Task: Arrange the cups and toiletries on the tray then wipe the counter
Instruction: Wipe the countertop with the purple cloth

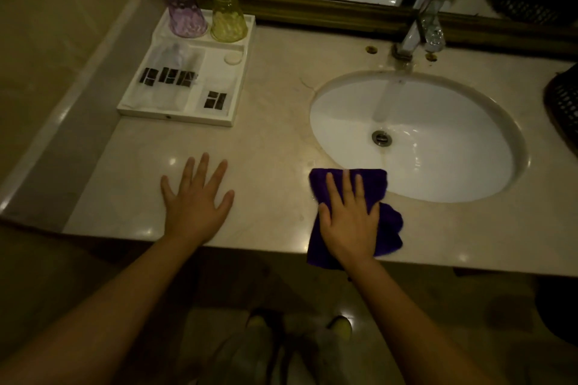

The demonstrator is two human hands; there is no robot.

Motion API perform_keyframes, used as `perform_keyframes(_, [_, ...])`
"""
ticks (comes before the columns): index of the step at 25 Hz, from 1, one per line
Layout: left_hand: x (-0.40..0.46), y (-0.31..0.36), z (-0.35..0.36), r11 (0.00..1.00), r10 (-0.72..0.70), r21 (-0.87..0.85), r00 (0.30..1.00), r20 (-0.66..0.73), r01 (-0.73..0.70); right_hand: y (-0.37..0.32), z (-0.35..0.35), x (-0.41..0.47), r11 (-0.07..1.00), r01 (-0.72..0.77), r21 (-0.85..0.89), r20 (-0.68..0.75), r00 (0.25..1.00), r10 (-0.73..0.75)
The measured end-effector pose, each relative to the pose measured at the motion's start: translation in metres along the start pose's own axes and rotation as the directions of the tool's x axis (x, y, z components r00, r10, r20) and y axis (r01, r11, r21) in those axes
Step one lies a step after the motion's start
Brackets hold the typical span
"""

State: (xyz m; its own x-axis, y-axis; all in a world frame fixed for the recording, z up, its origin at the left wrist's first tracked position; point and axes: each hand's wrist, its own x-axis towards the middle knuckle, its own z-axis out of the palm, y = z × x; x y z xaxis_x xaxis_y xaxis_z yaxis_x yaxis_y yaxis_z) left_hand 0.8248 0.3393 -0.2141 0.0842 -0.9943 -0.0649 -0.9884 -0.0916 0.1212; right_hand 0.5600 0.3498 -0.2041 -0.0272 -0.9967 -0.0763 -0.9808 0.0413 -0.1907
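Note:
A white compartment tray [147, 109] sits at the back left of the beige counter [275, 122]. A purple cup [185, 14] and a yellow-green cup [228, 17] stand upside down in its rear section. Clear toiletry packets [170, 76] with dark labels lie in the front sections, along with a smaller packet [215, 100] and a round soap [233, 58]. My right hand [348, 216] lies flat on a purple cloth [387, 228] at the counter's front edge, beside the sink. My left hand [197, 197] rests flat on the bare counter, fingers spread, holding nothing.
A white oval sink [438, 172] fills the right half of the counter, with a chrome faucet [422, 31] behind it. A framed mirror [312, 9] runs along the back. A dark woven basket [563, 97] stands at the far right. The left wall is close to the tray.

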Motion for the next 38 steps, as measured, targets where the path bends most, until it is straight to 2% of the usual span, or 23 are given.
perform_keyframes(2, [0.000, 0.000, 0.000, 1.000, 0.006, -0.007, 1.000, 0.001, -0.006, -0.004, 0.001, -0.011, 0.988, 0.151, 0.015, 0.041, 0.988, -0.151])
perform_keyframes(5, [0.000, 0.000, -0.002, 1.000, 0.012, -0.004, 1.000, 0.014, -0.012, -0.004, -0.001, -0.039, 0.930, 0.364, 0.044, 0.067, 0.928, -0.367])
perform_keyframes(8, [0.000, 0.000, -0.003, 1.000, 0.015, -0.007, 1.000, 0.021, -0.014, 0.024, -0.004, -0.061, 0.869, 0.488, 0.086, 0.061, 0.868, -0.494])
perform_keyframes(10, [-0.001, 0.000, -0.002, 1.000, 0.020, -0.009, 1.000, 0.018, -0.020, 0.045, -0.009, -0.061, 0.903, 0.417, 0.107, 0.032, 0.906, -0.422])
perform_keyframes(13, [-0.001, -0.002, -0.001, 1.000, 0.019, -0.018, 1.000, 0.005, -0.019, 0.039, -0.010, -0.039, 0.986, 0.094, 0.138, -0.025, 0.995, -0.092])
perform_keyframes(15, [-0.001, -0.001, 0.001, 1.000, 0.022, -0.018, 1.000, 0.005, -0.022, 0.022, -0.007, -0.021, 0.995, -0.044, 0.085, -0.074, 0.996, 0.050])
perform_keyframes(18, [0.003, -0.007, 0.002, 0.999, 0.040, -0.021, 0.998, 0.040, -0.039, 0.005, -0.003, 0.006, 0.993, -0.097, 0.070, -0.091, 0.990, 0.103])
perform_keyframes(20, [0.005, -0.016, 0.003, 0.997, 0.082, -0.010, 0.995, 0.059, -0.082, -0.008, -0.004, 0.031, 0.997, -0.032, 0.065, -0.057, 0.998, 0.036])
perform_keyframes(22, [0.005, -0.023, 0.003, 0.992, 0.128, 0.001, 0.991, 0.038, -0.128, -0.027, -0.005, 0.059, 0.990, 0.132, 0.059, 0.005, 0.991, -0.132])
perform_keyframes(25, [0.005, -0.025, 0.007, 0.991, 0.131, -0.004, 0.991, 0.004, -0.131, -0.049, -0.003, 0.081, 0.928, 0.371, 0.020, 0.073, 0.925, -0.372])
perform_keyframes(30, [0.005, -0.026, 0.001, 0.988, 0.151, -0.002, 0.988, 0.028, -0.151, -0.058, 0.007, 0.031, 0.852, 0.521, 0.044, 0.098, 0.847, -0.523])
perform_keyframes(32, [0.003, -0.025, -0.009, 0.981, 0.115, -0.166, 0.992, 0.055, -0.105, -0.060, 0.010, -0.007, 0.827, 0.557, 0.076, 0.124, 0.818, -0.562])
perform_keyframes(34, [-0.010, -0.014, -0.024, 0.925, 0.041, -0.379, 0.999, 0.014, -0.032, -0.055, 0.009, -0.035, 0.813, 0.573, 0.101, 0.132, 0.802, -0.582])
perform_keyframes(35, [-0.020, -0.005, -0.030, 0.906, 0.060, -0.417, 0.997, -0.044, -0.073, -0.049, 0.006, -0.043, 0.813, 0.570, 0.123, 0.129, 0.803, -0.582])
perform_keyframes(36, [-0.033, 0.009, -0.036, 0.892, 0.136, -0.421, 0.986, -0.096, -0.164, -0.042, 0.002, -0.046, 0.817, 0.558, 0.149, 0.116, 0.810, -0.575])
perform_keyframes(38, [-0.058, 0.041, -0.039, 0.855, 0.358, -0.373, 0.931, -0.074, -0.359, -0.021, -0.009, -0.046, 0.831, 0.543, 0.119, 0.054, 0.833, -0.551])
